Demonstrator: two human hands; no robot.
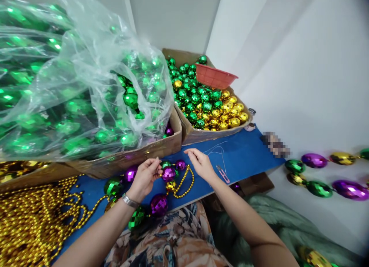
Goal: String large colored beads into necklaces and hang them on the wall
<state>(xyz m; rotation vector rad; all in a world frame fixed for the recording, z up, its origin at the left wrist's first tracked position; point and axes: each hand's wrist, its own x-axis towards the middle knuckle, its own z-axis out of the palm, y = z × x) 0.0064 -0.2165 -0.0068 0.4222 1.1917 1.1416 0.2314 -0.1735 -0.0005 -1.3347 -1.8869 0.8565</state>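
My left hand point(144, 177), with a silver watch point(129, 200) at its wrist, is closed in a pinch beside a string of large faceted beads. A thin dark line, perhaps a needle or thread, shows at its fingertips; I cannot make out which. Nearest to it are a purple bead point(168, 174), a green bead point(166, 164) and a gold bead point(171, 186). My right hand point(199, 164) hovers over the blue table top with thumb and fingers pressed together, and whatever they pinch is too small to see. Between the hands curls a thin gold bead chain point(188, 182).
Pink-handled thread snips point(223, 174) and loose white thread point(220, 148) lie at right on the blue table point(245, 153). Behind stand a box point(213, 135) of green and gold beads with a red basket point(216, 76), and a plastic bag point(86, 86) of green beads. Gold chains point(31, 221) pile at left.
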